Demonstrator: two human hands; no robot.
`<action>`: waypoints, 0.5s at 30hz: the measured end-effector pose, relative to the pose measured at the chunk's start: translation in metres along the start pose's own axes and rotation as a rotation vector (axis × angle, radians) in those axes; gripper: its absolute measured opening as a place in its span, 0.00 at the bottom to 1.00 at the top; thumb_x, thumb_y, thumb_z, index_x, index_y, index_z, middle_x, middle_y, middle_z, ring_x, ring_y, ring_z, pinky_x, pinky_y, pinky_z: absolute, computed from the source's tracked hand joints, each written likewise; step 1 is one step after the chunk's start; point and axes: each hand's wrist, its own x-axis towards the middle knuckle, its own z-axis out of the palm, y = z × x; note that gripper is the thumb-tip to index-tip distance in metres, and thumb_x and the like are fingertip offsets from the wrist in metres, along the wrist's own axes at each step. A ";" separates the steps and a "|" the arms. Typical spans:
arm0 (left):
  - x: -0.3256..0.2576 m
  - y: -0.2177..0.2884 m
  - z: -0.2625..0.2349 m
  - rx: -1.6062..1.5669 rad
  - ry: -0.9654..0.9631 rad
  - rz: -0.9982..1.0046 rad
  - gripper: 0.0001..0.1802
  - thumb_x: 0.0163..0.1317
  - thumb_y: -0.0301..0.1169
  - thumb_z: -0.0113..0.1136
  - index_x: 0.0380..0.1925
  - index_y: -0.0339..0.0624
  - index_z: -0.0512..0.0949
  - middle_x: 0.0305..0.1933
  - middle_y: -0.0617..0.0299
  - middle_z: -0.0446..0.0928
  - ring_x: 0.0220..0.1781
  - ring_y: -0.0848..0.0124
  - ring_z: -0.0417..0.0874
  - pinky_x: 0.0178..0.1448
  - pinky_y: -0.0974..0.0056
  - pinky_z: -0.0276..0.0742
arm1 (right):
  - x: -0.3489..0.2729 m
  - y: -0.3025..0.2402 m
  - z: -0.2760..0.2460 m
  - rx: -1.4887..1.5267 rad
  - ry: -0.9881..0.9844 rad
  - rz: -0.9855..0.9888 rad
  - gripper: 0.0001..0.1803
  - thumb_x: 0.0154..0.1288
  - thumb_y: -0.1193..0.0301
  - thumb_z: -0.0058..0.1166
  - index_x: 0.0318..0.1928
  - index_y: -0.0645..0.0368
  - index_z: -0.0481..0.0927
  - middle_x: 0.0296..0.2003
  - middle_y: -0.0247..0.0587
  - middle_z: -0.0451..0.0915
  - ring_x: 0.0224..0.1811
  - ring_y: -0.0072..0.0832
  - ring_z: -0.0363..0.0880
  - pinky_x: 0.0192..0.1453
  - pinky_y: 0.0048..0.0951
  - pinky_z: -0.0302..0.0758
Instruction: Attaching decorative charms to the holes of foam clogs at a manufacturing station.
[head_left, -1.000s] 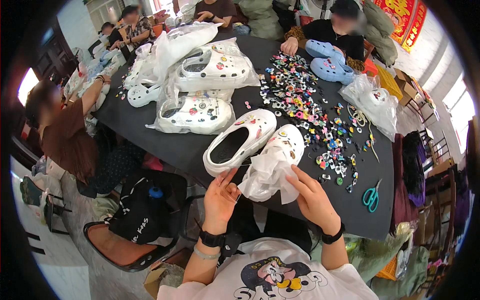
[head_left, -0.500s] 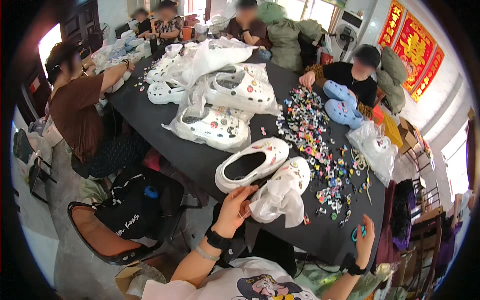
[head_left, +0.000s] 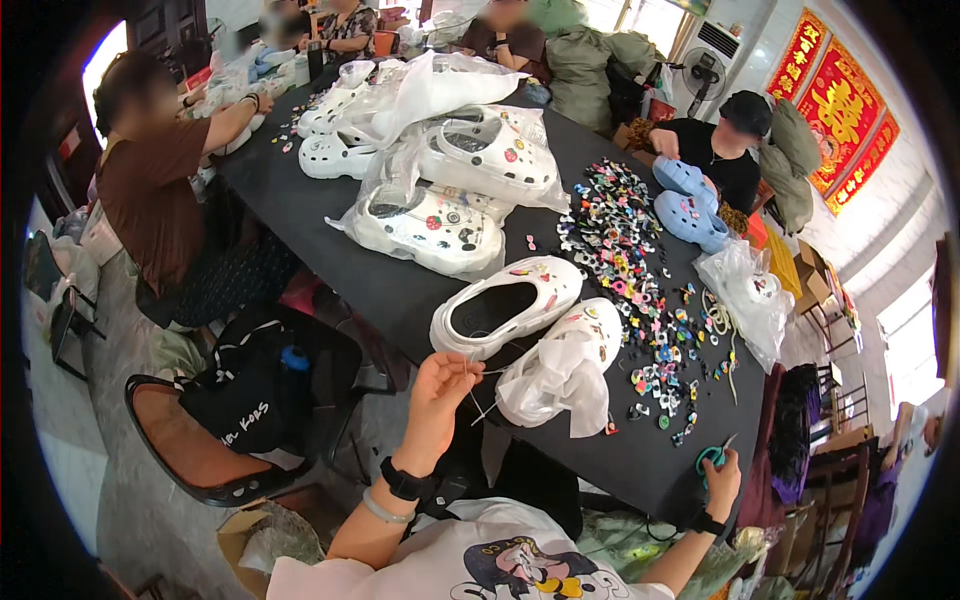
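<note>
Long black table (head_left: 330, 240) in a crowded workroom, red banners (head_left: 845, 110) on the far wall, other people seated around. Beyond the near white clog (head_left: 505, 305): bagged white clogs (head_left: 430, 225), a spread of colourful shoe charms (head_left: 625, 260) to its right, blue clogs (head_left: 690, 205) farther off. Left hand (head_left: 440, 395) just before that clog, pinching a thin thread (head_left: 487, 372) that runs toward the plastic-wrapped clog (head_left: 565, 365) alongside. Right hand (head_left: 720, 480) well right at the table's edge, closed on green-handled scissors (head_left: 710, 458). Black chair (head_left: 230, 420) left of the clog.
</note>
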 end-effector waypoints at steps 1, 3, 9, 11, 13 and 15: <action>-0.001 0.001 0.002 -0.043 -0.017 -0.020 0.17 0.64 0.17 0.60 0.51 0.38 0.70 0.47 0.56 0.79 0.52 0.67 0.81 0.60 0.65 0.75 | 0.002 0.003 -0.003 0.041 -0.103 0.050 0.35 0.49 0.61 0.73 0.56 0.58 0.73 0.39 0.49 0.78 0.41 0.47 0.79 0.45 0.43 0.76; -0.001 -0.006 -0.001 -0.027 -0.003 -0.041 0.16 0.64 0.18 0.60 0.50 0.38 0.70 0.47 0.56 0.79 0.54 0.66 0.81 0.60 0.64 0.76 | -0.001 0.017 0.007 -0.026 0.041 -0.044 0.35 0.50 0.61 0.71 0.57 0.58 0.72 0.36 0.49 0.78 0.39 0.48 0.80 0.44 0.44 0.76; 0.005 -0.024 0.005 0.011 0.001 -0.063 0.17 0.64 0.18 0.61 0.52 0.36 0.71 0.51 0.54 0.80 0.56 0.67 0.80 0.63 0.65 0.74 | 0.006 0.051 0.019 0.192 0.008 0.017 0.31 0.59 0.65 0.63 0.61 0.59 0.69 0.38 0.46 0.80 0.32 0.40 0.81 0.37 0.37 0.77; 0.007 -0.027 0.005 0.012 -0.015 -0.086 0.17 0.65 0.18 0.60 0.53 0.34 0.72 0.53 0.54 0.80 0.56 0.69 0.80 0.63 0.66 0.73 | 0.000 0.040 0.008 0.481 -0.072 0.161 0.28 0.62 0.67 0.61 0.61 0.59 0.69 0.42 0.45 0.81 0.31 0.35 0.82 0.36 0.33 0.77; 0.009 -0.032 0.004 0.101 -0.025 -0.104 0.17 0.67 0.20 0.59 0.56 0.32 0.76 0.57 0.56 0.79 0.57 0.72 0.78 0.63 0.68 0.73 | -0.020 0.017 -0.007 1.093 -0.143 0.135 0.30 0.65 0.68 0.59 0.66 0.58 0.67 0.48 0.44 0.80 0.33 0.28 0.82 0.34 0.26 0.76; 0.009 -0.032 0.009 0.139 -0.014 -0.112 0.17 0.68 0.21 0.58 0.56 0.33 0.77 0.56 0.58 0.80 0.56 0.73 0.79 0.63 0.69 0.73 | -0.041 -0.023 -0.030 1.258 -0.186 0.060 0.32 0.65 0.69 0.59 0.68 0.58 0.65 0.48 0.44 0.80 0.34 0.27 0.82 0.33 0.24 0.75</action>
